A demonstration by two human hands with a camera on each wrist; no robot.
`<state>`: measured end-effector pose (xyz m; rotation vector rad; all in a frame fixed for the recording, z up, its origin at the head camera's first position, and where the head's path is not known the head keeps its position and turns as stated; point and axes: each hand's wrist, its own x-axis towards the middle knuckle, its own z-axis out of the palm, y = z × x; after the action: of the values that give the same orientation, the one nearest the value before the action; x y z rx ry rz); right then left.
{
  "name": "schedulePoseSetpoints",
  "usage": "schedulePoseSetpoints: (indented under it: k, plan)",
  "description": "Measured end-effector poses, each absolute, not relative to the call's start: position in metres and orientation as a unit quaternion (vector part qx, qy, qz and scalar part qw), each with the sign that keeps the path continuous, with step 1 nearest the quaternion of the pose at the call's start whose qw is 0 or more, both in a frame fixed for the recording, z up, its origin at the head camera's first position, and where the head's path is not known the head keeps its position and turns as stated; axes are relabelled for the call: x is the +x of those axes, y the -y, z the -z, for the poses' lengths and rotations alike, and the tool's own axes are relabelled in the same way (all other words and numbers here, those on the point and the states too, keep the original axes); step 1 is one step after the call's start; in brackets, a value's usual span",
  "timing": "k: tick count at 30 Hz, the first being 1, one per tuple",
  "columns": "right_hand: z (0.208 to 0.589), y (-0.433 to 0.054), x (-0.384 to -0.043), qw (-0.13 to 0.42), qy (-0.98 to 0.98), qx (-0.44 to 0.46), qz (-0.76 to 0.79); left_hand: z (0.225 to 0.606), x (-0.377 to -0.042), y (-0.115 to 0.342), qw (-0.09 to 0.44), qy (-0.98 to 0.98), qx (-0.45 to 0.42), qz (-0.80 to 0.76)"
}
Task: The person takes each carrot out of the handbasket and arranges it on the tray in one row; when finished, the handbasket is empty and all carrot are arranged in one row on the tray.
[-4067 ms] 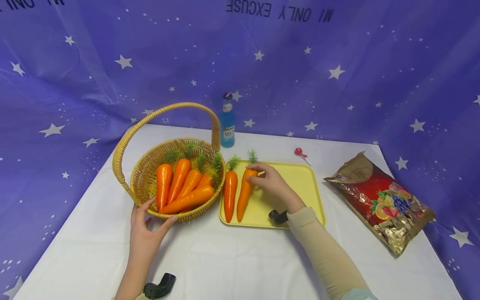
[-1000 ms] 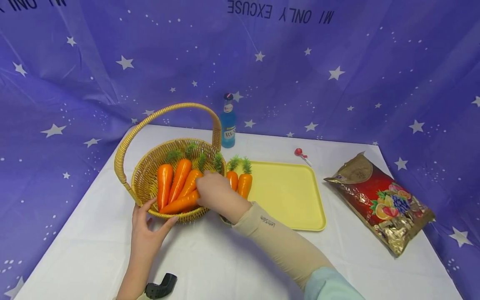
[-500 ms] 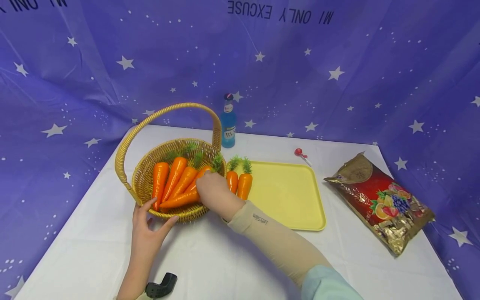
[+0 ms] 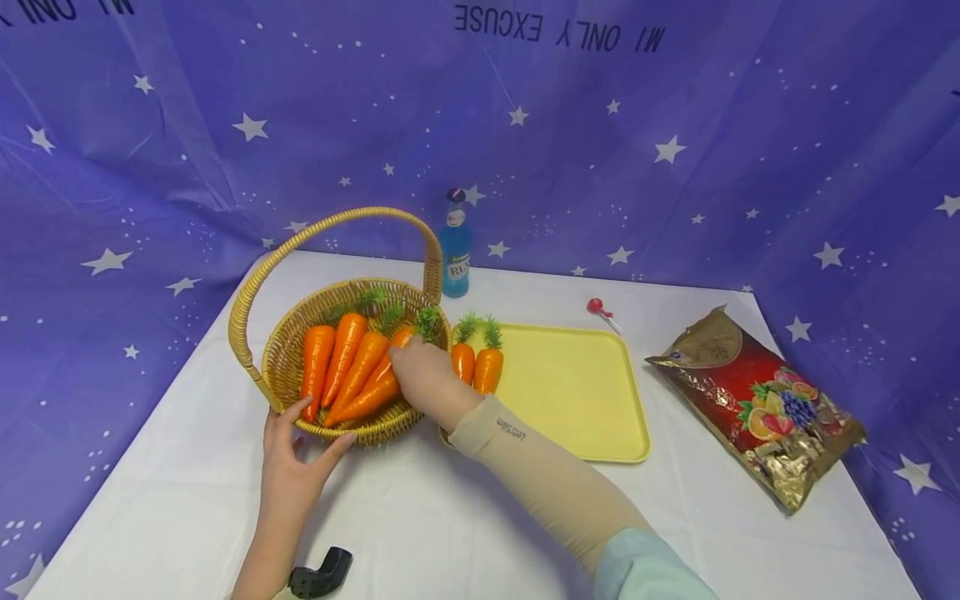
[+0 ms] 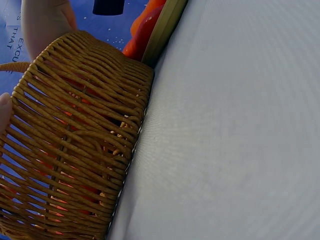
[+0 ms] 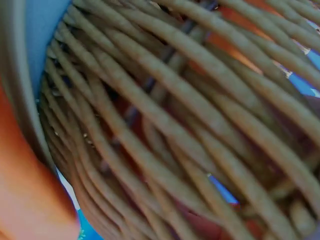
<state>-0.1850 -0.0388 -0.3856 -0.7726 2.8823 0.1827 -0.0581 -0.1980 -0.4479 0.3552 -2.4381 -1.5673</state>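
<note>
The wicker basket [image 4: 386, 429] with a tall arched handle stands on the left and holds several orange carrots [image 4: 347, 354] with green tops. My left hand [image 4: 291, 467] grips the basket's front rim, thumb and fingers spread along it; the thumb tip shows at the rim in the left wrist view. Inside the right part of the basket my right hand [image 4: 431, 379] has its fingers curled at the front carrot [image 4: 367, 400], its fingertips hidden. The right wrist view is filled with the basket's woven wall [image 6: 165, 115]. Two more carrots [image 4: 489, 369] lie on the yellow tray [image 4: 573, 392].
A blue bottle [image 4: 455, 258] stands behind the basket. A red lollipop [image 4: 596, 307] lies past the tray, and a red and gold fruit-print bag [image 4: 757, 408] is at the right. The white cloth [image 4: 450, 517] ends at a purple starry backdrop [image 4: 562, 167].
My right hand has gone from a tray carrot, now shifted left, to the basket. In the last second the basket's carrots have slid leftward and tilted. My left hand stays at the rim.
</note>
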Motion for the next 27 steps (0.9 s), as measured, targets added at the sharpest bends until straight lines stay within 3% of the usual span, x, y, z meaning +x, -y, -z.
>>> schedulePoseSetpoints:
  k: [7,27]
  plan:
    - [0.390,0.038,-0.190,0.084,-0.965,-0.245,-0.040,0.449,-0.058,0.198,0.109,0.829,0.118,0.535]
    - [0.380,0.026,-0.186,0.042,-0.965,-0.259,-0.010,0.448,-0.058,0.198,0.112,0.828,0.115,0.537]
